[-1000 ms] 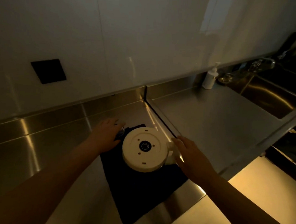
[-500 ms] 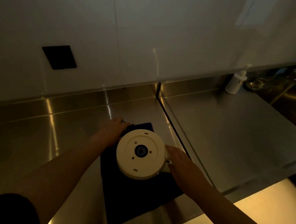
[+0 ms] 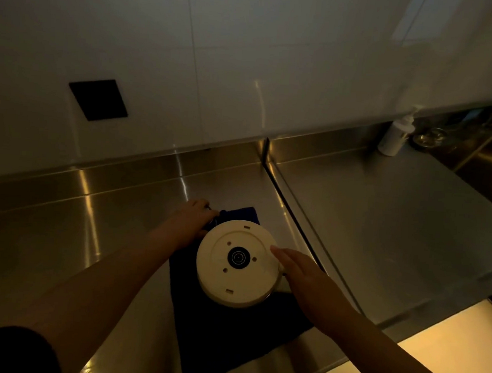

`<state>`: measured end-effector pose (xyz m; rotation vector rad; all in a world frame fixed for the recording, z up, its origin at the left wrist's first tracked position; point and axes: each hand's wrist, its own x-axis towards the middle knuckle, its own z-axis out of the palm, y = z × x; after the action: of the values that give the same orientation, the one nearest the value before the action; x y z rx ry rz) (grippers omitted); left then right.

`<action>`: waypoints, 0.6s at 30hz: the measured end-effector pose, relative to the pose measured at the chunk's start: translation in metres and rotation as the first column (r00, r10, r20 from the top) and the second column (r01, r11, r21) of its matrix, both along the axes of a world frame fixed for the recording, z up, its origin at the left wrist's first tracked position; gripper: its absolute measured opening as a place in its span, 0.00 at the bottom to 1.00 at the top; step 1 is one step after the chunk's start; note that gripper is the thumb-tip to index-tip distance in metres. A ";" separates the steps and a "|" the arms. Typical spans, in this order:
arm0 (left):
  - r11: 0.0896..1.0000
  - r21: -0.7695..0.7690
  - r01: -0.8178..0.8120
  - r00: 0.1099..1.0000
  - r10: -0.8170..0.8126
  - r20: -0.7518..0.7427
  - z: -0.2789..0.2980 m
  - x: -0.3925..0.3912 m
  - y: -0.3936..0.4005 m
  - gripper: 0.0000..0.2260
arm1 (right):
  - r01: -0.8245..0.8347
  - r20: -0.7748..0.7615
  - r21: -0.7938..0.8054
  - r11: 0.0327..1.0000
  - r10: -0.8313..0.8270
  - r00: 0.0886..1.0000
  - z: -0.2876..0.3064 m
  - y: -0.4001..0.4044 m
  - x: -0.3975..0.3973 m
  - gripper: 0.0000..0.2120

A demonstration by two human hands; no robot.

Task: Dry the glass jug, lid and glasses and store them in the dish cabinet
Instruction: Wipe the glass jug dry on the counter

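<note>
A: Why is the jug upside down on the dark cloth?
B: Probably to drain; its cream round base faces up, mid-counter.
A: And the hands?
B: The right hand lies flat and released against the jug's side. The left hand reaches behind it at the cloth's far edge; its grip cannot be told.

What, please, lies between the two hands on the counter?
In the head view, the upturned jug stands on the dark cloth between the left hand and the right hand.
</note>
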<state>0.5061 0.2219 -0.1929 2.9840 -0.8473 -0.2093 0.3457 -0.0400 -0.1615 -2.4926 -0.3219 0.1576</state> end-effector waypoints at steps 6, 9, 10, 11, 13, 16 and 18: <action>1.000 0.000 0.006 1.000 -0.006 0.005 0.001 -0.003 0.006 0.22 | 0.160 -0.187 0.222 0.962 -0.119 0.975 -0.005 0.005 -0.003 0.24; 1.000 -0.001 0.004 1.000 -0.004 0.014 0.004 -0.009 0.010 0.21 | 0.103 -0.154 0.107 0.989 -0.086 0.984 -0.007 0.007 -0.005 0.15; 1.000 0.000 -0.005 1.000 0.005 0.018 0.006 -0.012 0.013 0.21 | 0.117 -0.140 0.084 0.990 -0.105 0.985 -0.008 0.005 -0.007 0.14; 1.000 0.004 -0.018 1.000 0.018 0.021 0.008 -0.016 0.016 0.21 | 0.166 -0.152 0.107 0.980 -0.149 0.977 -0.007 0.006 -0.009 0.16; 0.998 0.011 -0.058 0.998 0.058 0.014 0.012 -0.025 0.023 0.22 | 0.145 -0.142 0.165 0.976 -0.122 0.982 -0.005 0.008 -0.015 0.26; 0.992 0.023 -0.127 0.992 0.127 0.011 0.020 -0.043 0.033 0.22 | 0.159 -0.051 0.180 0.971 -0.152 0.987 -0.004 0.014 -0.018 0.20; 0.984 0.036 -0.175 0.984 0.175 0.021 0.027 -0.060 0.040 0.22 | 0.158 0.026 0.175 0.972 -0.165 0.986 -0.013 0.017 -0.016 0.20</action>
<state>0.4463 0.2614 -0.1657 3.0773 -0.5833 -0.1948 0.3300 -0.0227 -0.1750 -2.3398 -0.1414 0.0116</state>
